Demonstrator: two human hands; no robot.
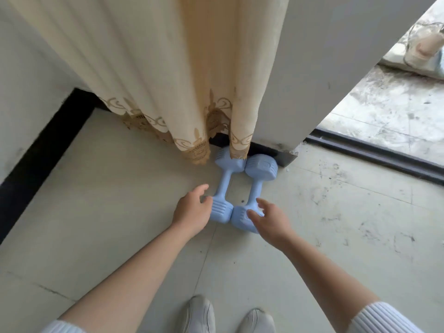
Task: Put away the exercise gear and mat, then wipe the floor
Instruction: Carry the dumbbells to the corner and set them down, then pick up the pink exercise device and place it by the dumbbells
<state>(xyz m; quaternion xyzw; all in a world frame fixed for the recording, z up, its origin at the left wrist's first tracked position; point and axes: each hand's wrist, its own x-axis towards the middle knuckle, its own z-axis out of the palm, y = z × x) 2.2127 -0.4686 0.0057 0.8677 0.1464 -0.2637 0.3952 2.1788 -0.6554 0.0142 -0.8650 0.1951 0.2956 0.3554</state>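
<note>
Your two pale shoes [199,313] stand at the bottom edge on grey floor tiles [120,200], with white ribbed sleeves [382,318] showing at both lower corners as you reach down and forward. Far out to the left of your left hand [192,210], black skirting [48,145] runs along the foot of a white wall [24,80]. Beyond that hand's fingertips, a cream curtain [168,68] with a gold embroidered hem hangs to the floor.

Your left hand is open, its fingers loosely spread and holding nothing. It is just beside the near head of the left dumbbell [222,183]; whether it touches that head cannot be told. Both light-blue dumbbells lie side by side on the tiles between your hands, pointing away from you. Their ribbed heads touch at both ends, while the handles are apart. The left one's far head sits partly under the curtain hem. The right dumbbell [255,186] has its far head against the dark base of a white pillar [312,68].

Your right hand [271,221] is open too, fingers spread wide over the near head of the right dumbbell and gripping nothing; contact cannot be judged. Off to the right of that hand, a dark sliding-door track [374,152] crosses the floor. Past it lies a stained, blotchy concrete surface [396,104] in daylight. A pale blurred object [422,49] sits at its far upper corner, too unclear to name.
</note>
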